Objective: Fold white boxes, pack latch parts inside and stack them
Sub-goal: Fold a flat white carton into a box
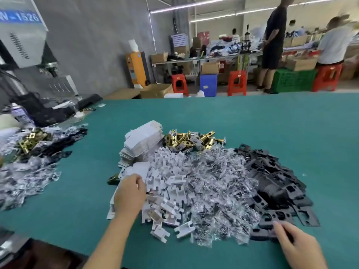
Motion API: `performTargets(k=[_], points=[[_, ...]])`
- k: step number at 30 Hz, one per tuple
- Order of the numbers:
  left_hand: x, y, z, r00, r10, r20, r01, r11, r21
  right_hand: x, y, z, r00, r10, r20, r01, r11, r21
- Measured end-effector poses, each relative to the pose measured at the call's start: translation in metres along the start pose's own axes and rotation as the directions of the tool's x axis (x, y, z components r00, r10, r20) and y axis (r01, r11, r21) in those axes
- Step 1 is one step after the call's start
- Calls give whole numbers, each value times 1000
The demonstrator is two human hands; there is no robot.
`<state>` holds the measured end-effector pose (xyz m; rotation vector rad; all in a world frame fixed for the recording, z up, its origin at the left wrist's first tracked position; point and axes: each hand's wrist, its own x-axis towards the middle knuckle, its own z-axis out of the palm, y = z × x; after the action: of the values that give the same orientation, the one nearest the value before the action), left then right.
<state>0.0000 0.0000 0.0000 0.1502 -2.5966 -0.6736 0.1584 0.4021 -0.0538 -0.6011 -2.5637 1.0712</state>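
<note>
On the green table [252,121] lie heaps of parts. A stack of flat white box blanks [143,140] stands at the back left, with brass latch bolts [194,139] beside it. White plastic inserts [171,189] fill the middle, then clear screw bags [219,191] and black plates [275,183] to the right. My left hand [130,195] reaches over the near left of the heap and pinches a flat white box blank [140,168]. My right hand [297,247] is at the near edge of the black plates, thumb and fingers closing on one black plate [270,228].
A second heap of bags, black plates and brass latches [33,152] lies at the table's left edge below a grey machine [23,45]. Beyond the table stand red stools [237,82], crates and benches, where two people [274,45] work.
</note>
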Motion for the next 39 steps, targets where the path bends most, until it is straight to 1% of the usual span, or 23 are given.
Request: performTargets(k=[1, 2, 4, 7, 10, 15, 18, 22, 29, 32, 34, 36, 38, 39], points=[[17, -8, 4, 997, -14, 79, 7, 996, 83, 1, 1, 1, 1000, -11, -4, 12, 999, 46], [27, -10, 4, 986, -48, 160, 20, 984, 178, 0, 0, -1, 1000, -10, -8, 10, 999, 47], [49, -20, 10, 955, -110, 276, 7, 937, 349, -2, -2, -1, 999, -43, -16, 44, 996, 78], [60, -25, 25, 936, -105, 337, -88, 856, 510, 4, 1, 4, 993, -114, -26, 116, 987, 110], [72, -20, 29, 919, -133, 371, -122, 799, 588, 20, -8, 9, 986, -166, -28, 168, 978, 123], [78, -15, 30, 900, -147, 410, -162, 762, 627, 55, -34, 17, 959, -261, -106, 277, 944, 182], [77, -14, 27, 884, -147, 444, -183, 765, 618, 70, -37, 22, 956, -258, -136, 280, 944, 173], [76, -11, 24, 889, -125, 441, -188, 777, 601, 76, -35, 29, 955, -255, -154, 280, 944, 174], [73, 1, 21, 886, -52, 461, -276, 739, 614, 75, -35, 23, 960, -234, -155, 263, 942, 207], [74, 5, 19, 885, -56, 462, -279, 732, 622, 75, -37, 17, 961, -222, -165, 256, 940, 224], [74, 13, 17, 891, -23, 453, -306, 708, 636, 75, -39, 14, 963, -216, -159, 249, 942, 225], [72, 26, 14, 904, 41, 426, -342, 666, 663, 76, -40, 12, 965, -209, -155, 242, 939, 243], [70, 41, 9, 922, 121, 367, -356, 640, 681, 76, -42, 10, 969, -196, -149, 230, 936, 266], [69, 48, 5, 933, 162, 321, -347, 643, 682, 76, -42, 10, 971, -189, -147, 224, 934, 277]])
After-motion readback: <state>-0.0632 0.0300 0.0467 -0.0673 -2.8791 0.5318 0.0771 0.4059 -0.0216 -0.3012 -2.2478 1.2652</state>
